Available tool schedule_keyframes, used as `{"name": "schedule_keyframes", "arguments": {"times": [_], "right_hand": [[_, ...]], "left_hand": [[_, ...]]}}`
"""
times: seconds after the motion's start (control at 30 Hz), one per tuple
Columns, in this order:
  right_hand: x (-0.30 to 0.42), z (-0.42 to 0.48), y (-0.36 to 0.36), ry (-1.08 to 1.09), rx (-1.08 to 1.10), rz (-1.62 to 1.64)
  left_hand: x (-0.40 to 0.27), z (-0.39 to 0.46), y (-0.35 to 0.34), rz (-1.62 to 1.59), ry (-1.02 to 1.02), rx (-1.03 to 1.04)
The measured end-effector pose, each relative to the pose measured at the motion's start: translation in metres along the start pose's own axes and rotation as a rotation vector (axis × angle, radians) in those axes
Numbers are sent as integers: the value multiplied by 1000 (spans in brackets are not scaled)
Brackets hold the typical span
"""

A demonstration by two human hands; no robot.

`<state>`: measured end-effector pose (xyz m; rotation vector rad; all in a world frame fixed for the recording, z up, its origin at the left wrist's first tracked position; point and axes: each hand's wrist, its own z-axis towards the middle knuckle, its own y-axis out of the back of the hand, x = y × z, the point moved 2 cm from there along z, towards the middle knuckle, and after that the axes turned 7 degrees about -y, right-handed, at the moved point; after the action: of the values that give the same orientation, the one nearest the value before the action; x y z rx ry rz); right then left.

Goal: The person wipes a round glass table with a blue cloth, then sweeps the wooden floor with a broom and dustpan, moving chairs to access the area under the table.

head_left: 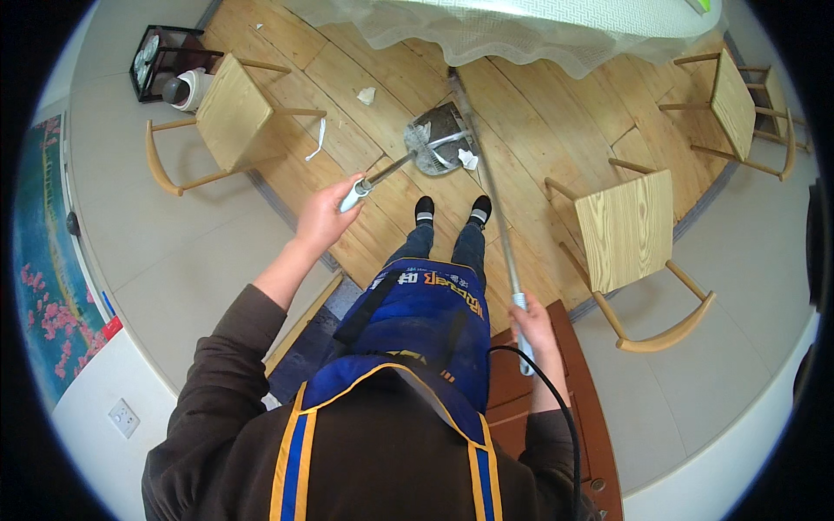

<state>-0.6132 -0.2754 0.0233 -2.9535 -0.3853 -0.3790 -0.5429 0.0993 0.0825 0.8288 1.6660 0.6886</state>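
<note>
My left hand (331,211) grips the pale handle of a long-handled dustpan (438,166), whose pan rests on the wooden floor beyond my feet. Crumpled white paper (467,159) lies at the pan's right edge, and smaller white scraps show inside it. In my right hand (535,324) is the light blue grip of a long broom (498,208). Its pole runs past the pan's right side towards the tablecloth; the far end is blurred and dark, so the bristles are unclear. On the floor lie another crumpled paper (366,96) and a white strip (317,140).
Wooden chairs stand at the left (234,114), the right (625,231) and the far right (733,104). A table with a white lace cloth (521,29) is ahead. At the left wall are a black-framed rack (153,62) and a white container (195,88). A brown door (576,391) is beside my right arm.
</note>
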Motion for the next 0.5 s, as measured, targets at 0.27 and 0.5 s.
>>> {"name": "schedule_keyframes", "arguments": {"times": [0.27,0.5], "right_hand": [[48,85,93,95,-456,-574],[-44,100,-5,13,-230,-498]], "left_hand": [[-2,-3,2,23,-38,78],[-6,-5,-12,56,-57,46]]}}
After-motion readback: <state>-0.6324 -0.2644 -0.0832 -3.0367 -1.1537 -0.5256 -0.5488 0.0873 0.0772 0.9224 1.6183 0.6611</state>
